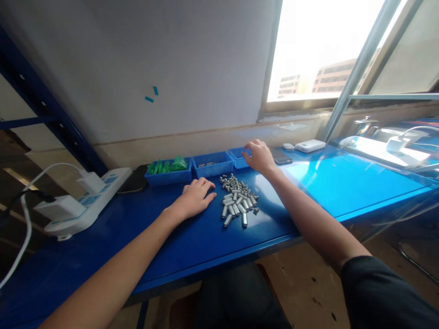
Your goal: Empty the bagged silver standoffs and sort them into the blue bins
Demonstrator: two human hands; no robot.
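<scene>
Right hand (259, 156) over rightmost small blue plastic bin (237, 160) at 12 o'clock of the pile of small grey metal cylinders (238, 201), fingers curled, can't tell if gripping anything; left hand (195, 197) flat, empty, on blue tabletop (206, 237) at pile's 9 o'clock.

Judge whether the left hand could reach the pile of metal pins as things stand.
Probably yes: the left hand rests on the table just beside the pins, only bare tabletop between them, and the right hand is off at a bin.
</scene>
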